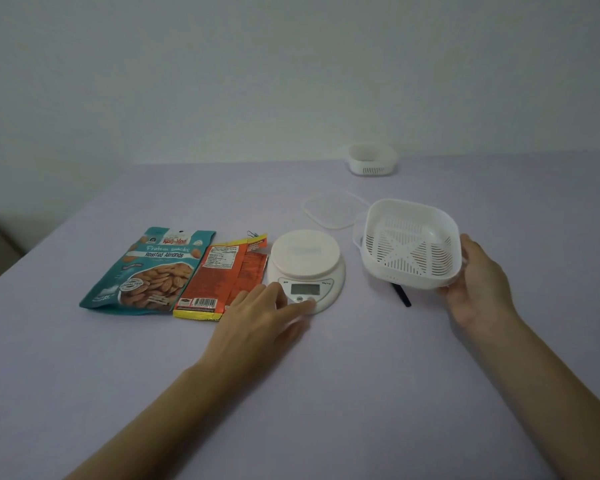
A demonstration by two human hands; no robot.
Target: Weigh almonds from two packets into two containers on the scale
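Left hand (257, 317), flat, touches scale (305, 261) near "Roasted Almonds" packet (149, 268); right hand (478, 289) grips container (409, 244).

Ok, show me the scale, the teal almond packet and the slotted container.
scale (305, 252): head view, centre of its round weighing platform.
teal almond packet (153, 268): head view, middle of its printed front.
slotted container (413, 251): head view, on its slotted floor.

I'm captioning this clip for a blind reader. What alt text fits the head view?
A person's left hand touches the buttons of a white kitchen scale while the right hand holds a white slotted basket tilted beside it. A teal almond packet and an orange packet lie left of the scale; a second white container stands far back.
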